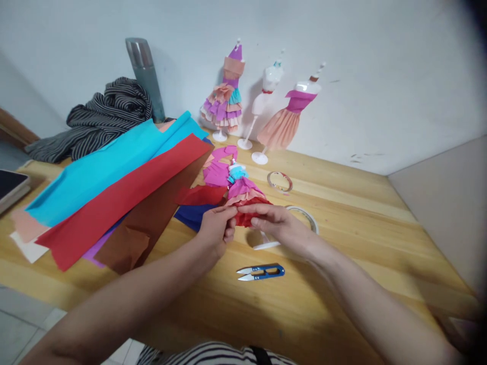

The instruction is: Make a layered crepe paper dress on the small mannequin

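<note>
One red ruffle (244,219) — between left hand (216,227) and right hand (282,223) — touching both

The left hand (218,230) pinches a red paper ruffle (244,219) — the right hand (281,223) touches it also — on a lying mannequin (245,188). Blue snips (259,277) rest nearby on the wooden table (353,218).

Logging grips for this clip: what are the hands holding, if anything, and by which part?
The left hand pinches the red ruffle at its left end; the right hand touches it farther right, its grip unclear.
</note>
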`<state>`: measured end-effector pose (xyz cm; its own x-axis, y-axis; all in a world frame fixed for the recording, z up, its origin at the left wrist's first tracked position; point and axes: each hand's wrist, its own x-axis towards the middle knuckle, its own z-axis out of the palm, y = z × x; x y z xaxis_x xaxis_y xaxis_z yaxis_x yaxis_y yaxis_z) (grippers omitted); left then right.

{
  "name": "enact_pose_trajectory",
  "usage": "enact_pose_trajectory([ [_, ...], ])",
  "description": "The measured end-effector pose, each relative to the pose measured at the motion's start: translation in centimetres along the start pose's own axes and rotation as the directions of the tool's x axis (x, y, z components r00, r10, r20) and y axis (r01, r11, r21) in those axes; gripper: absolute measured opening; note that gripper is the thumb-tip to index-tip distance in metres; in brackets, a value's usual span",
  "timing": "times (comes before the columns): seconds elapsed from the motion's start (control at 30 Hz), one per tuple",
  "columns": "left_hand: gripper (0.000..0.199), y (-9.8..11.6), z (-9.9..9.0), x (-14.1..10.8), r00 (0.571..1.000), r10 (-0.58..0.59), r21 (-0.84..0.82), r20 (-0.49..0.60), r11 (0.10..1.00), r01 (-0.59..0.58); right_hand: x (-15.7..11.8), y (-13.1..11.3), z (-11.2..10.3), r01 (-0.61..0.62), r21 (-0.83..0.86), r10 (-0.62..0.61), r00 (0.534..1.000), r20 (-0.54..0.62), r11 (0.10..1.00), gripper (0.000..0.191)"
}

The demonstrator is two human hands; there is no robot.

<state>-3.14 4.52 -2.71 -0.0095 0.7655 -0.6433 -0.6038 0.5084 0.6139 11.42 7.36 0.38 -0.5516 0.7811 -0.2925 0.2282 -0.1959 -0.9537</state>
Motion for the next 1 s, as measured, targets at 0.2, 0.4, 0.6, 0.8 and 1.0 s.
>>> enact_pose_trajectory([
  [0.2, 0.020, -0.4, 0.1, 0.5, 0.999, -0.049, 0.005, -0.012, 0.999, 0.049, -0.2, -0.4, -0.4, -0.010, -0.061, 0.010, 1.000, 0.010, 0.998, 0.025],
  [0.4, 0.021, -0.2, 0.1, 0.6, 0.995, -0.098, -0.012, 0.001, 0.995, 0.098, -2.3, -0.9, -0.5, 0.130, -0.480, -0.173, 0.984, -0.047, 0.867, 0.029],
  [0.6, 0.019, 0.2, 0.1, 0.5, 0.989, -0.141, -0.042, 0.032, 0.989, 0.142, -4.2, -0.8, 0.1, 0.189, -0.641, -0.353, 0.926, -0.136, 0.744, 0.028],
  [0.8, 0.017, 0.6, -0.2, 0.3, 0.984, -0.161, -0.068, 0.081, 0.984, 0.166, -3.9, 0.1, 0.3, 0.074, -0.245, -0.156, 0.930, -0.334, 0.967, 0.029],
  [1.0, 0.017, 1.0, -0.2, 0.0, 0.980, -0.155, -0.082, 0.123, 0.983, 0.165, -2.9, 0.4, 1.6, 0.001, 0.026, 0.003, 0.986, -0.165, 1.000, 0.028],
])
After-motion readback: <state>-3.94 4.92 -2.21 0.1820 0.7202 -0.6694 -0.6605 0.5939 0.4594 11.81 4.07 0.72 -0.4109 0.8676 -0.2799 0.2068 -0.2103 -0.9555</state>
